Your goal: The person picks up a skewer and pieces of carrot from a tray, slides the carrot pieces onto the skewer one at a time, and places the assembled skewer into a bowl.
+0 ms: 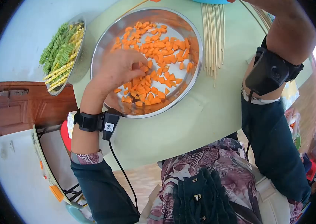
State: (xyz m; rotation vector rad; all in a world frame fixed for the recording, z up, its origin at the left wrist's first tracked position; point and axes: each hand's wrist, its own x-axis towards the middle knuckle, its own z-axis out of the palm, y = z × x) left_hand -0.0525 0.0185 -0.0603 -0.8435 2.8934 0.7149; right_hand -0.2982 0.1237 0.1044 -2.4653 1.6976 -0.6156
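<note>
Left hand (120, 66) curled over carrot pieces (161, 52), right hand (267, 3) mostly cropped, what either grips unclear

Open tabletop (217, 115) extended below and right of the steel bowl (183, 86), offering the widest passage. A second lane ran between the loose sticks (213, 41) and the right forearm (292, 37). The sticks lay just beside the bowl's right rim and obstructed a low sideways approach there. On the left, the vegetable-filled colander (79, 71) stood near the bowl, leaving a narrow gap. The left hand (122, 67) occupied the bowl's left portion, its forearm barring entry from lower left (the wrist device (109, 121) added bulk beside the rim).
</note>
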